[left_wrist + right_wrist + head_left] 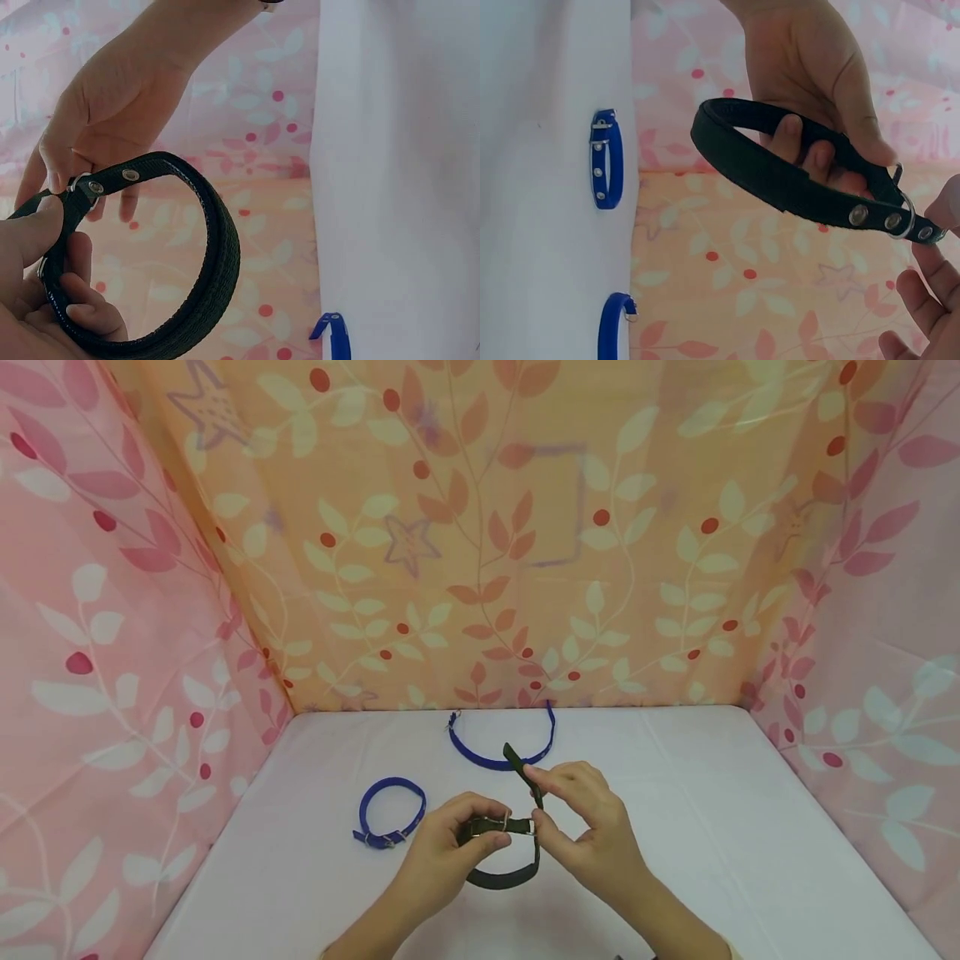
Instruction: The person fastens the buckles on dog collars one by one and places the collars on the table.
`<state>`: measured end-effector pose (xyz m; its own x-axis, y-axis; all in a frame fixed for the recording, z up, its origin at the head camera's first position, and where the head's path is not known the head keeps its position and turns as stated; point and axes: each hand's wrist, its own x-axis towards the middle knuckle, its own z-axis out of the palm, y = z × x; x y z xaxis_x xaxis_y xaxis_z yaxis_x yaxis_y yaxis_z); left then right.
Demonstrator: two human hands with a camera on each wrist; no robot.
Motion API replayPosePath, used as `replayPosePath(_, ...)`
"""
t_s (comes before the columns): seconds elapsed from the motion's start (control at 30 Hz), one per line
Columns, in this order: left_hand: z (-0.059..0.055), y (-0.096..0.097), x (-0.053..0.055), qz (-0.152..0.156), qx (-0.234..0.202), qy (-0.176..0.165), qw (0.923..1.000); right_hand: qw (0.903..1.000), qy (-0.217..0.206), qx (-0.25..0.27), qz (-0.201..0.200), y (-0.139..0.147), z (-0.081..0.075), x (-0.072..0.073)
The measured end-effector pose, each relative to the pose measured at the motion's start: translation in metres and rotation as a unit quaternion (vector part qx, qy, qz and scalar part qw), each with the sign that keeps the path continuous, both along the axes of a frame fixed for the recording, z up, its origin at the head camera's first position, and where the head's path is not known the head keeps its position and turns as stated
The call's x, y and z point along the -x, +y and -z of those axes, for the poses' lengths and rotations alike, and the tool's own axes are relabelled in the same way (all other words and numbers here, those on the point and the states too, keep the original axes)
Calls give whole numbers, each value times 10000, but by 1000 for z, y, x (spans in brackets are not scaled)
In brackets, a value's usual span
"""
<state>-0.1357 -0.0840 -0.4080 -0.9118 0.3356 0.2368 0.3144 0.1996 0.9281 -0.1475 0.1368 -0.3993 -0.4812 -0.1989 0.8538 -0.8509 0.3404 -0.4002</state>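
Note:
A dark green collar (pixel 504 881) with metal eyelets is held up in a loop between both hands above the table. My left hand (pixel 450 843) grips it at the buckle end, thumb in front and fingers behind the strap. With thumb and index finger my right hand (pixel 592 814) pinches the strap near its free end (pixel 513 756), which points up and away. A metal ring (pixel 907 217) sits on the strap between the hands. In the right wrist view the left fingers (pixel 817 155) show through the loop.
On the white table (pixel 247 893), a buckled blue collar (pixel 386 781) lies left of the hands. Another blue collar (pixel 480 764) lies unfastened in a curve at the table's far edge. Patterned cloth (pixel 480 527) walls the back and both sides.

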Motion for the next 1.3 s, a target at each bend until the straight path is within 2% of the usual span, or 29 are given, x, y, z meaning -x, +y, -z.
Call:
replayPosePath(0.2,-2,0,0,-39,-98,-136,9999,9993,339,-115,-52,4,-4,3)
replayPosePath(0.4,-4,0,0,-9,-486,-212,9986,9980,603,-175,-67,6,-7,4)
replayPosePath(0.53,-5,-1,1,20,-711,-497,9962,9971,730,-187,-146,7,-8,5)
replayPosePath(0.73,-7,-3,0,-69,-806,-860,9930,9942,1019,-251,-230,7,-10,6)
replayPosePath(0.87,-9,-3,-1,-138,-839,-888,9924,9933,1067,-396,-192,6,-10,6)
replayPosePath(1.13,-12,-5,-3,-182,-706,-790,9942,9888,1056,-1002,-325,7,-8,7)
replayPosePath(1.3,-14,-8,-3,-166,-663,-752,9948,9875,927,-1212,-402,8,-7,8)
